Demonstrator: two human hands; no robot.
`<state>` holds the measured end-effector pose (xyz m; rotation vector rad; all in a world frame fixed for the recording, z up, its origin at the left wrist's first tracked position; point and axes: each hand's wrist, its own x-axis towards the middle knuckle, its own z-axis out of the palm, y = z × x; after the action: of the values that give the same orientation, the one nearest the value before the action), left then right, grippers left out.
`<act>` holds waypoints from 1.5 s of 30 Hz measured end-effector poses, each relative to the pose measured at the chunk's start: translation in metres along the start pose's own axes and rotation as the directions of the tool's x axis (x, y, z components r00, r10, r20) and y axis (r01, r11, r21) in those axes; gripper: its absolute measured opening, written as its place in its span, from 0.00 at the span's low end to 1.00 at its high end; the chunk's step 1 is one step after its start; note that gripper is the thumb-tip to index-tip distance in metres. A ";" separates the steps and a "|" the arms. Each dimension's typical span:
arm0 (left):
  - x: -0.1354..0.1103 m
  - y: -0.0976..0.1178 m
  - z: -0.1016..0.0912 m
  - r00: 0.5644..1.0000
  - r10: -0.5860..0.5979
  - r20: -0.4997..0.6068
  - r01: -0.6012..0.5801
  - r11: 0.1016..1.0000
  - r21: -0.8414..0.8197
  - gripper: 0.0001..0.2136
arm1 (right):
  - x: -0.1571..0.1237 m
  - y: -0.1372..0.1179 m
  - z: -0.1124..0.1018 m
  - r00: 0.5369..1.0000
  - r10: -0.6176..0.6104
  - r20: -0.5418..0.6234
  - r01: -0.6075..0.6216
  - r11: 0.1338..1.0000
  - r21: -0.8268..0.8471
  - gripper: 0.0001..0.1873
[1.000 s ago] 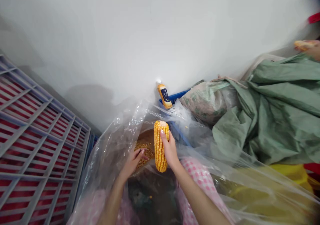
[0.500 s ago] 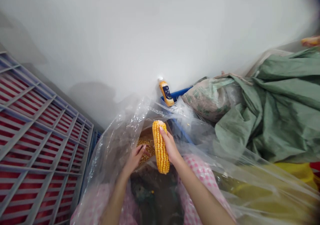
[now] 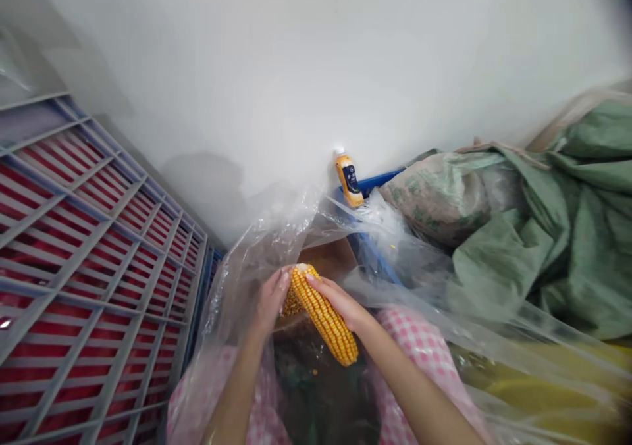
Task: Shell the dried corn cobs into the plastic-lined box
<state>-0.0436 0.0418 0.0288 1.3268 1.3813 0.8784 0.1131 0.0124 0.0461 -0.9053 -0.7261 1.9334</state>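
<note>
A yellow ear of corn slants across the middle of the view, its pale end at the upper left. My right hand is closed round its right side, thumb lying over the kernels. At the pale end, my left hand is closed with its fingertips against the ear; the exact grip there is partly hidden. Beneath the hands, loose corn kernels lie in a brown box. A clear plastic sheet spreads around the box and over my pink checked clothing.
Grey slatted crates with red behind the slats rise on the left. A yellow bottle stands by a blue crate against the white wall. On the right lie a patterned sack and green cloth, with yellow material below.
The ear of corn has tilted, its lower end swinging right. My left hand has come up from above the kernels to its pale end. The whole view has shifted slightly.
</note>
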 end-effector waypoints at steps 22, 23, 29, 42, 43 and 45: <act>0.056 0.114 -0.163 0.844 0.027 -0.536 -0.291 0.862 -0.414 0.11 | 0.008 0.007 -0.016 0.971 -0.225 -0.081 0.199 0.948 -0.246 0.26; 0.057 0.122 -0.162 0.837 -0.008 -0.547 -0.287 0.844 -0.452 0.10 | 0.008 0.007 -0.016 0.970 -0.232 -0.078 0.206 0.946 -0.249 0.26; 0.038 0.115 -0.092 0.937 -0.003 -0.350 -0.156 0.892 -0.425 0.07 | 0.006 0.005 -0.009 0.966 -0.252 -0.060 0.231 0.943 -0.240 0.25; 0.003 0.025 0.001 0.977 -0.012 0.213 0.086 0.935 -0.345 0.21 | 0.011 0.012 -0.012 0.941 -0.329 -0.084 0.293 0.912 -0.288 0.23; 0.004 0.021 0.001 0.975 -0.017 0.220 0.102 0.920 -0.378 0.20 | 0.012 0.013 -0.012 0.939 -0.333 -0.083 0.295 0.907 -0.300 0.23; 0.005 0.015 0.002 0.970 -0.032 0.240 0.138 0.887 -0.440 0.18 | 0.014 0.015 -0.014 0.938 -0.339 -0.068 0.301 0.897 -0.324 0.23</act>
<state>-0.0375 0.0489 0.0418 0.9605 0.9696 0.8929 0.1123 0.0195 0.0227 -1.0111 -1.0549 1.4822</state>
